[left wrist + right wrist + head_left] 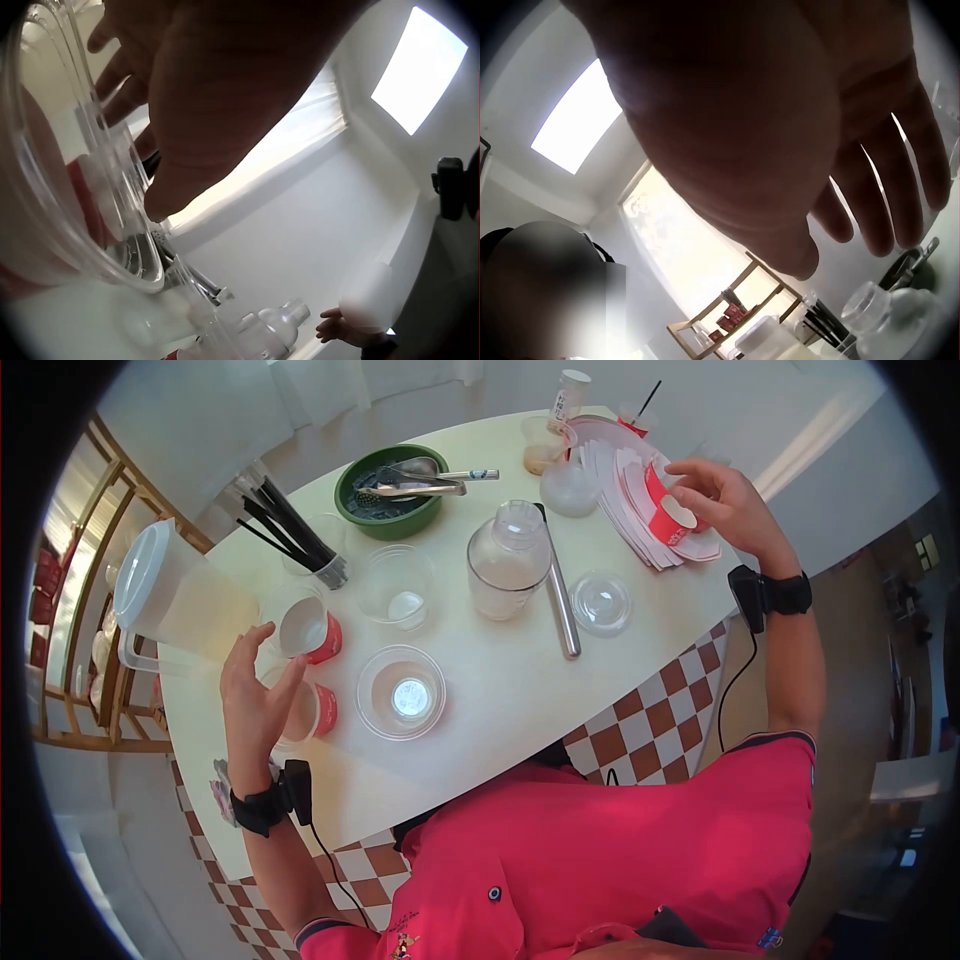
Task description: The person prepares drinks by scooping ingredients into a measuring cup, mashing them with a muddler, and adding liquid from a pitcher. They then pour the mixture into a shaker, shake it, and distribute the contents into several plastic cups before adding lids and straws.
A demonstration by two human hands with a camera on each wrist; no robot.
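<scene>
My left hand [250, 695] is at the table's left side, thumb and fingers spread, beside two red-and-white cups, one [325, 638] behind the other [326, 710]. In the left wrist view the hand [210, 97] is above clear plastic containers [154, 262]. At the right, my right hand [735, 510] is over small red cups [668, 525] on pale paper sheets [630, 510]; contact cannot be told. The right wrist view shows that hand [780, 127] with extended fingers and nothing gripped. Clear bowls [402, 700] and a clear shaker-like jar [508, 575] stand between the hands.
A lidded pitcher [195, 595] stands at the left, near black straws [290, 530] in a holder. A green bowl [390, 525] holds metal utensils. A metal rod [563, 600] and a clear dome lid [601, 603] lie right of the jar. Cups [547, 445] stand at the back.
</scene>
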